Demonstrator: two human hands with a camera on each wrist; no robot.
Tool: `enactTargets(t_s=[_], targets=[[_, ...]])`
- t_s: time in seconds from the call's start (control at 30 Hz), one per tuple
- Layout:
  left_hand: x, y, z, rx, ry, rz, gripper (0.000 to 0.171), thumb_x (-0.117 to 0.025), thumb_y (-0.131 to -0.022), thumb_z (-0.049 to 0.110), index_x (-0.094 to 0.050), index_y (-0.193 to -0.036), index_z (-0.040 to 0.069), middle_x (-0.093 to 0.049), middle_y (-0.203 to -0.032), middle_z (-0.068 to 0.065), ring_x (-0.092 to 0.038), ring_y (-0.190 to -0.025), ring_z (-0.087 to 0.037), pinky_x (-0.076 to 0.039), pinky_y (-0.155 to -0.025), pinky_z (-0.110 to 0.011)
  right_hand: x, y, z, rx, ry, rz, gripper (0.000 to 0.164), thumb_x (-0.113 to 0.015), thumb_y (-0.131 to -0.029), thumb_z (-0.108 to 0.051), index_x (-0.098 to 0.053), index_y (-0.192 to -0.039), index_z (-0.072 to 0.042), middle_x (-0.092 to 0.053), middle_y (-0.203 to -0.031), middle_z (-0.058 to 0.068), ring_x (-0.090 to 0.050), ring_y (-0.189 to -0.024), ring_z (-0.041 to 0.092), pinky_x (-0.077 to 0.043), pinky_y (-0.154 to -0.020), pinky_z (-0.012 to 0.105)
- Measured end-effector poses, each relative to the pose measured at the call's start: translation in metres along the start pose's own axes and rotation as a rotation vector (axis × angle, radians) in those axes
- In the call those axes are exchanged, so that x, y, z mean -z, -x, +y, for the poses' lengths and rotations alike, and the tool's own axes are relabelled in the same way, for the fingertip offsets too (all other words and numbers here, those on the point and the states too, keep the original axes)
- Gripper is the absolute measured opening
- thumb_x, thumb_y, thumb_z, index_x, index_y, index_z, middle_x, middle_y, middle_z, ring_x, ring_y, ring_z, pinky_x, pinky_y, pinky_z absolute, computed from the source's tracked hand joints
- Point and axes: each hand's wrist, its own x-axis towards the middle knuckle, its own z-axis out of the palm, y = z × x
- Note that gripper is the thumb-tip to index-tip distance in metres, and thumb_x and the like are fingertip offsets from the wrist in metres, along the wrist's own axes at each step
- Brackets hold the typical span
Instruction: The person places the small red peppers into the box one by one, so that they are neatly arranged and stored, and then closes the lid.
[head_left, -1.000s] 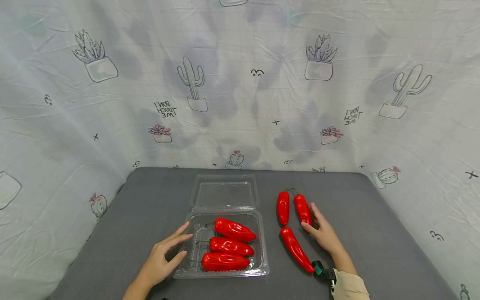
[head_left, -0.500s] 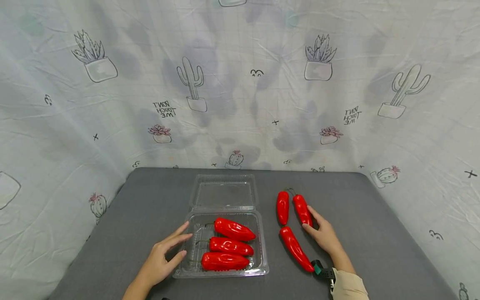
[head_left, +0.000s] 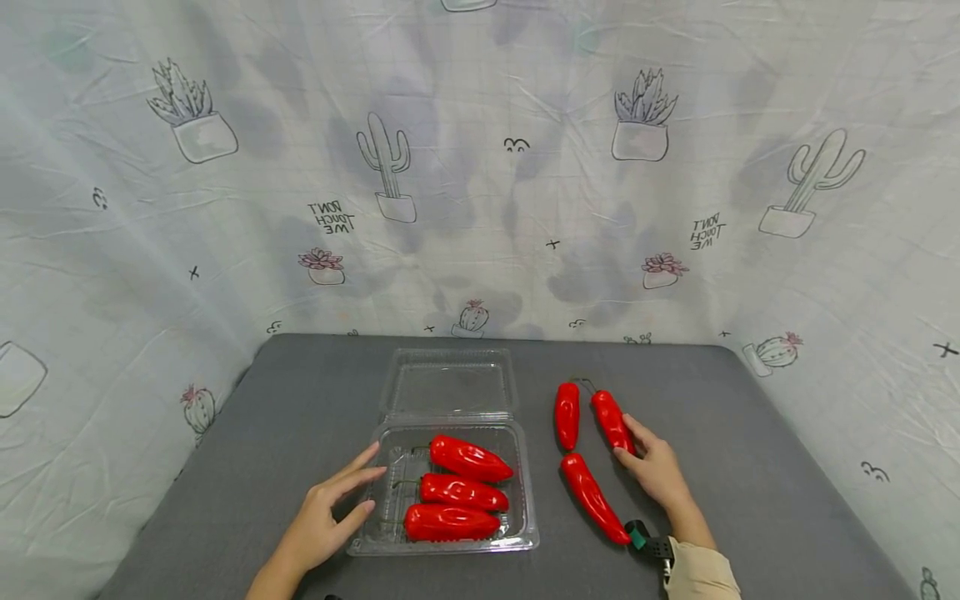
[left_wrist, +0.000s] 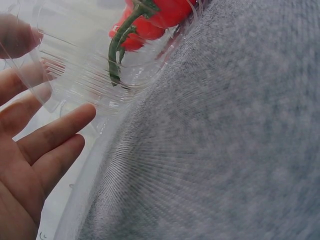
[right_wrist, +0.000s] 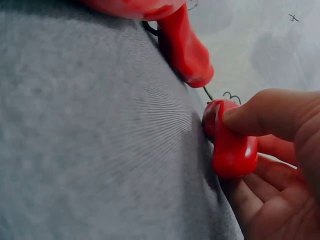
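My right hand (head_left: 662, 477) pinches the lower end of a glossy red chili pepper (head_left: 610, 414) on the grey table. In the right wrist view the thumb lies on one side of this chili pepper (right_wrist: 234, 150), the fingers on the other. My left hand (head_left: 324, 518) is at the left side of a clear plastic clamshell box (head_left: 450, 549), fingers spread and nearly straight. Seen from the left wrist, the fingertips (left_wrist: 86, 111) are right at the box's ribbed wall. Inside lie three red chili peppers (head_left: 462, 493), side by side, their green stems pointing left.
The box's clear lid (head_left: 450, 383) is folded back flat behind it. Another red chili pepper (head_left: 567, 417) lies left of the held one. A longer chili pepper (head_left: 592, 500) lies nearer, its tip close to the right wrist's dark strap (head_left: 651, 543). A patterned curtain (head_left: 480, 167) surrounds the table.
My right thumb and fingers have closed on the chili pepper, and its lower end has shifted slightly to the right. The left hand has stayed at the box.
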Motion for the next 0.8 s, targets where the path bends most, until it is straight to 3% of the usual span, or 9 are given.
enactTargets(t_s=[0.07,0.2,0.3,0.57,0.8], targets=[[0.0,0.0,0.001,-0.003,0.002,0.001,0.044,-0.071,-0.078,-0.003,-0.064,-0.12,0.005,-0.049,-0.14,-0.02,-0.047,-0.128,-0.012,-0.049,-0.089,-0.021,0.002,0.0,0.0,-0.032,-0.051,0.006,0.057,-0.066,-0.087,-0.008,-0.044,-0.138,0.004,-0.046,-0.139,0.027,-0.059,-0.107,0.021,-0.049,-0.066,0.012],[0.0,-0.001,0.001,-0.012,0.001,0.001,0.044,-0.071,-0.078,-0.003,-0.064,-0.121,0.005,-0.049,-0.14,-0.02,-0.046,-0.128,-0.011,-0.049,-0.089,-0.02,0.004,-0.001,0.001,-0.103,-0.122,0.024,0.055,-0.065,-0.089,-0.013,-0.046,-0.139,-0.001,-0.046,-0.141,0.023,-0.048,-0.103,-0.009,-0.04,-0.075,0.002],[-0.001,-0.001,-0.001,-0.022,0.002,-0.001,0.044,-0.071,-0.078,-0.003,-0.063,-0.121,0.005,-0.049,-0.14,-0.02,-0.046,-0.129,-0.01,-0.048,-0.09,-0.019,0.005,-0.002,0.001,-0.13,-0.148,0.037,0.054,-0.064,-0.09,-0.016,-0.046,-0.139,-0.002,-0.046,-0.141,0.021,-0.04,-0.1,-0.021,-0.034,-0.08,-0.003],[0.002,-0.001,0.003,0.006,0.027,-0.02,0.043,-0.071,-0.08,-0.001,-0.063,-0.122,0.007,-0.048,-0.142,-0.016,-0.044,-0.13,-0.009,-0.047,-0.091,-0.02,0.012,0.0,-0.011,-0.14,-0.274,0.077,0.054,-0.063,-0.091,-0.019,-0.046,-0.139,-0.001,-0.043,-0.143,0.021,-0.043,-0.097,-0.022,-0.038,-0.079,-0.001],[0.003,-0.002,0.003,0.002,0.022,-0.033,0.041,-0.068,-0.083,0.002,-0.062,-0.123,0.007,-0.047,-0.143,-0.017,-0.044,-0.13,-0.007,-0.048,-0.091,-0.022,0.018,0.003,-0.022,-0.094,-0.353,0.068,0.054,-0.062,-0.092,-0.02,-0.045,-0.14,0.0,-0.041,-0.144,0.023,-0.046,-0.1,-0.017,-0.043,-0.079,0.003]])
